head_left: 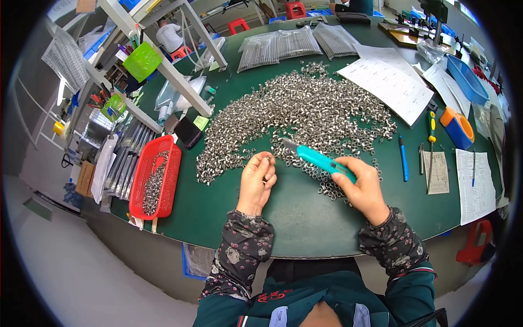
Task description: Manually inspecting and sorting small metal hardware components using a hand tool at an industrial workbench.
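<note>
My right hand (362, 186) grips a teal utility knife (321, 159), its blade end pointing up and left. Close to that blade end, my left hand (257, 181) is closed with thumb and forefinger pinched on a small metal ring (268, 158), mostly covered by the fingertips. Beyond both hands spreads a wide heap of small shiny metal rings (294, 103) on the green table (305, 231). Some loose rings lie under and beside the knife.
At left stands a red basket (172, 180) partly filled with metal pieces. A black box (188, 132) sits behind it. Bagged rods (278, 46) and paper sheets (389, 82) lie at the back. On the right are a blue pen (403, 158), a screwdriver (432, 126) and a tape dispenser (457, 128).
</note>
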